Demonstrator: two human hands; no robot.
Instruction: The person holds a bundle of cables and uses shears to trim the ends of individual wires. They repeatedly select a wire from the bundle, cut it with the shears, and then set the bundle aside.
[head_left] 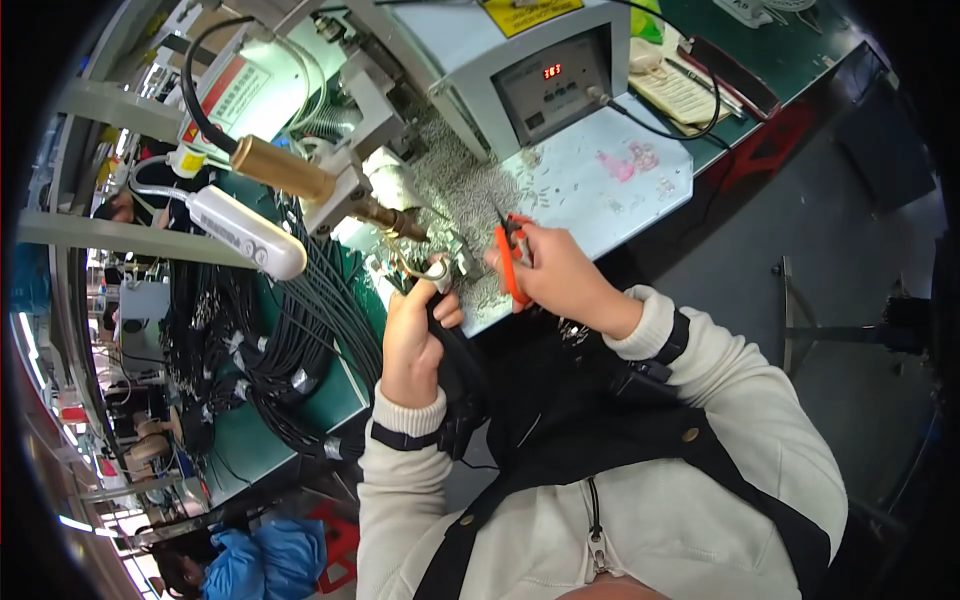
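Observation:
My left hand [412, 335] is closed, thumb and fingers pinching a black cable [457, 345] that hangs down past my wrist. The cable's end, with a pale tip too small to make out, is just below the nozzle of a brass-coloured soldering head [285, 170]. I cannot tell whether the two touch. To the right, my right hand [560, 270] is wrapped round small orange-handled pliers [511, 268], their dark jaws pointing up and away from me. Many small silvery clippings [465, 165] cover the plate around and beyond both hands.
A grey control box [550, 85] with a red display stands behind the metal plate [630, 185]. A white oblong device [247, 232] hangs at left, above bundles of black cables [285, 340] on the green bench. A notebook [680, 95] lies at far right. Someone in blue [265, 560] is at lower left.

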